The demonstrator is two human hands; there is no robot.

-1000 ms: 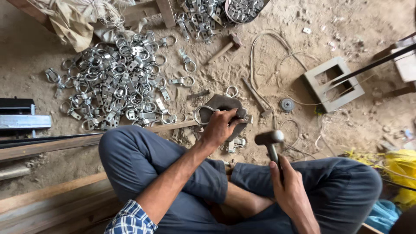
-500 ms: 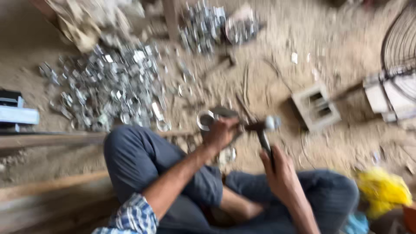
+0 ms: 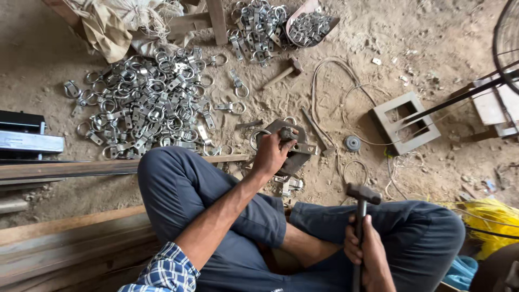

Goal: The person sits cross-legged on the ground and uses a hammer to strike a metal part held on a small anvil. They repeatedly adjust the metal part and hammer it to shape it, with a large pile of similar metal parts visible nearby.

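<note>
Clamp pile (image 3: 146, 103) lies left of the metal block (image 3: 294, 146); spare hammer (image 3: 284, 73) behind it, square frame (image 3: 405, 123) to its right

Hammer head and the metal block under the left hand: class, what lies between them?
In the head view, between hammer head and metal block lies sandy ground crossed by a loop of pale cord; nothing else.

Sandy dirt floor (image 3: 443, 32), heap of metal ring clamps (image 3: 143, 103), spare hammer (image 3: 282, 73), pale cord (image 3: 324, 81), grey frame (image 3: 405, 123)
</note>
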